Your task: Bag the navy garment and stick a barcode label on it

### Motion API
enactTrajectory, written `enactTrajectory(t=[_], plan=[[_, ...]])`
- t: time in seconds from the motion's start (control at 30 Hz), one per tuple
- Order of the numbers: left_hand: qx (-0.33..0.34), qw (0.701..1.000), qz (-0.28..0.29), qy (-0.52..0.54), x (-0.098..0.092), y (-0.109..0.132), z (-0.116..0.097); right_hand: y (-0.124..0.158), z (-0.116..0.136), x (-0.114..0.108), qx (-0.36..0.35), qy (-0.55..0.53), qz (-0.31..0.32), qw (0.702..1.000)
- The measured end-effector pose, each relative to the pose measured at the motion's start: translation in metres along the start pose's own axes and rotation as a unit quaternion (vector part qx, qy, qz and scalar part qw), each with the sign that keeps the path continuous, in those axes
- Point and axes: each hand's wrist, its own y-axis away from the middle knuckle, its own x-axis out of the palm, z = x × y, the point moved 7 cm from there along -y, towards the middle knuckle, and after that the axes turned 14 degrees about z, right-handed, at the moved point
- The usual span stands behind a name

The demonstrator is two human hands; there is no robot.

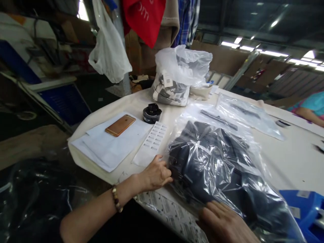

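Note:
A dark folded garment in a clear plastic bag [215, 162] lies across the near part of the table. My left hand [158, 173], with a beaded bracelet [116, 199] on its wrist, grips the bag's left edge with curled fingers. At the near edge of the bag is my right hand [222, 219], its fingers bent against the plastic and partly blurred; whether they pinch it I cannot make out. Left of the bag lies a sheet of barcode stickers [153, 138], close to my left hand.
A gold phone [120, 125] rests on white papers [101, 153]. Behind are a black tape roll [152, 113] and a filled plastic bag [174, 76]. A blue bin [303, 209] stands at the right. Another person's arm [310, 113] shows at the far right.

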Motion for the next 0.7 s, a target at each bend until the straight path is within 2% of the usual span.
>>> enactTrajectory(t=[0.1, 0.17, 0.33, 0.43, 0.5, 0.57, 0.63, 0.7], plan=[[-0.007, 1.000, 0.003, 0.006, 0.002, -0.001, 0.001, -0.046, 0.009, -0.007, -0.010, 0.036, 0.057, 0.998], [-0.011, 1.000, 0.007, 0.013, 0.003, -0.003, 0.002, -0.062, 0.011, -0.008, -0.026, 0.079, 0.045, 0.996], [-0.008, 0.999, 0.024, 0.038, 0.006, -0.006, 0.003, -0.080, 0.010, 0.003, -0.052, 0.169, 0.008, 0.984], [-0.006, 0.998, 0.038, 0.055, 0.009, -0.008, 0.006, -0.093, 0.006, 0.006, -0.051, 0.179, 0.025, 0.982], [-0.005, 0.997, 0.046, 0.068, 0.012, -0.008, 0.008, -0.106, 0.003, 0.009, -0.039, 0.167, 0.081, 0.982], [-0.010, 0.995, 0.053, 0.081, 0.015, -0.008, 0.010, -0.120, -0.004, 0.014, 0.002, 0.150, 0.187, 0.971], [-0.018, 0.994, 0.059, 0.092, 0.018, -0.008, 0.011, -0.130, -0.010, 0.017, 0.047, 0.134, 0.286, 0.948], [-0.022, 0.993, 0.066, 0.099, 0.019, -0.009, 0.012, -0.137, -0.012, 0.016, 0.077, 0.126, 0.330, 0.932]])
